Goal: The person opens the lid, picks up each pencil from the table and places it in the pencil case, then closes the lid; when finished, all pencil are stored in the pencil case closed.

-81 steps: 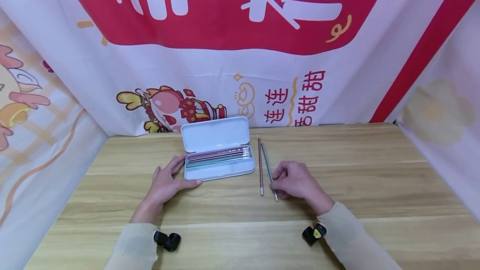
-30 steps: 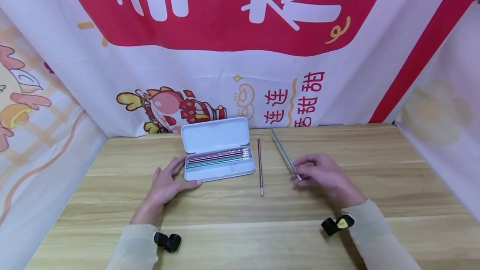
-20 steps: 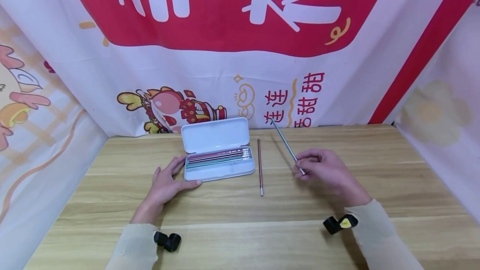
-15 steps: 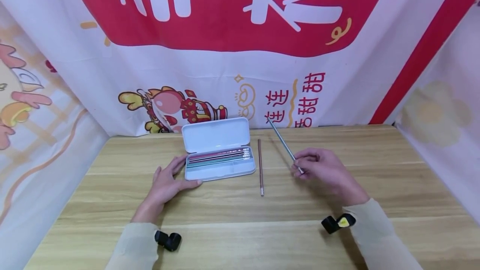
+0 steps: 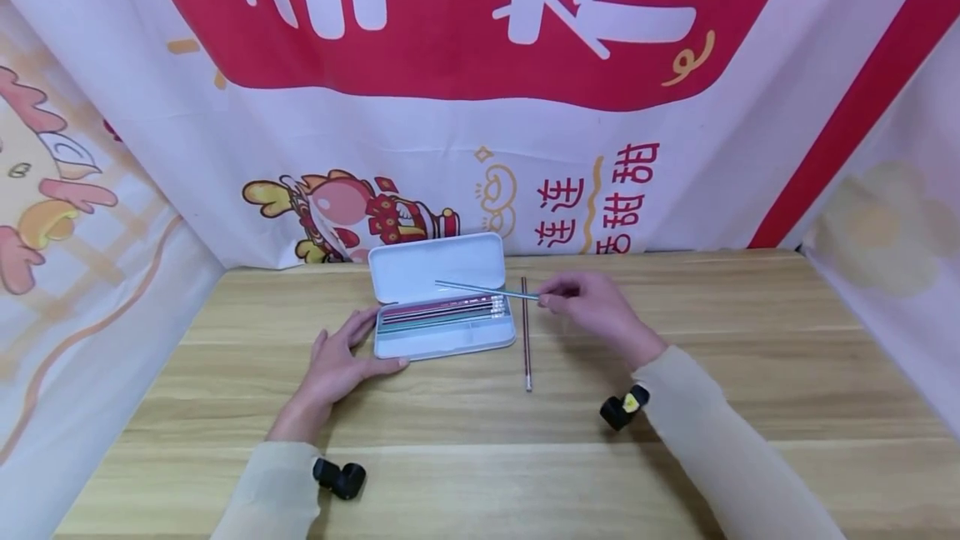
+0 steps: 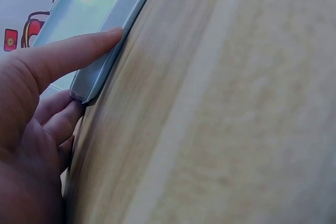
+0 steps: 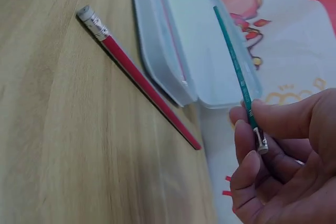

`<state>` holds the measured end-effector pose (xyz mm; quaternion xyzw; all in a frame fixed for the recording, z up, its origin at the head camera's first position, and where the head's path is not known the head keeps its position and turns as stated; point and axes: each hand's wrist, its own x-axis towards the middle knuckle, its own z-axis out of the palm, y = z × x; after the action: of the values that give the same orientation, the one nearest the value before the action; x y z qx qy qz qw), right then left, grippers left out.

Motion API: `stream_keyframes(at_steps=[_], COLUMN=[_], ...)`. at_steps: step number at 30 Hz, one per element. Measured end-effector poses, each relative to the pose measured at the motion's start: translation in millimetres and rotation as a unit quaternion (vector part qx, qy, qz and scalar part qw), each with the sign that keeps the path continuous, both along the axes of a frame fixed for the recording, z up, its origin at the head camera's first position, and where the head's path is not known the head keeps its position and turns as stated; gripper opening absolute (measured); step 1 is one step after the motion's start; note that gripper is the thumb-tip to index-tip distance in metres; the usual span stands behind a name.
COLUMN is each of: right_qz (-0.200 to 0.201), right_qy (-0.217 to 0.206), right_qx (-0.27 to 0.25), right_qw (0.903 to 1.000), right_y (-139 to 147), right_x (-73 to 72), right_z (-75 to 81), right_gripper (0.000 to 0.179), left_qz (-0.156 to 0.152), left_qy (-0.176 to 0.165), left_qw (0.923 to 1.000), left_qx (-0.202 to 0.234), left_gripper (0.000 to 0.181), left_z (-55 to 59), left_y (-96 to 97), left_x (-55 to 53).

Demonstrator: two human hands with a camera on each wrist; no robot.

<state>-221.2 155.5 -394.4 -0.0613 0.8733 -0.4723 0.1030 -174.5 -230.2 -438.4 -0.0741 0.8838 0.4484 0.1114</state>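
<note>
An opened white pencil case (image 5: 442, 348) holds several pencils (image 5: 438, 313) with eraser ends at the right. My left hand (image 5: 337, 365) grips its left end; in the left wrist view the thumb (image 6: 79, 53) lies along the case's front edge and other fingers sit at the corner. My right hand (image 5: 592, 311) pinches a green pencil (image 7: 231, 48) near its eraser end, between thumb and fingers. The pencil points left, overlapping the raised lid (image 5: 435, 269) in the head view. A red pencil (image 5: 526, 340) lies on the table just right of the case, below the held one.
The wooden table (image 5: 465, 482) ends at a printed cloth backdrop (image 5: 480, 132) right behind the case. More cloth (image 5: 82, 290) hangs at the left side and another sheet (image 5: 885, 273) at the right.
The right hand lifted the green pencil off the table, swung right with it, then came back left and turned it to point left over the case. The left hand stayed at the case.
</note>
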Motion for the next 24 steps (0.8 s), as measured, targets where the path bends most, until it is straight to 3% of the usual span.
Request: stream_keyframes(at_steps=[4, 10, 24], right_qz=[0.019, 0.03, 0.057], right_qy=[0.026, 0.031, 0.079], right_qx=[0.011, 0.012, 0.046], right_qw=[0.9994, 0.999, 0.9942], right_y=[-20.5, -49.7, -91.7], right_x=[-12.3, -25.5, -30.3], right_z=[-4.9, -15.1, -18.4], right_gripper=[0.016, 0.016, 0.014], left_qz=[0.001, 0.003, 0.007], left_qy=[-0.001, -0.004, -0.007], left_qw=[1.0, 1.0, 0.9999], left_qx=[0.002, 0.006, 0.013], left_gripper=[0.109, 0.109, 0.108], left_z=[-0.1, 0.3, 1.0], left_y=[0.4, -0.4, -0.5], left_x=[0.6, 2.6, 2.2])
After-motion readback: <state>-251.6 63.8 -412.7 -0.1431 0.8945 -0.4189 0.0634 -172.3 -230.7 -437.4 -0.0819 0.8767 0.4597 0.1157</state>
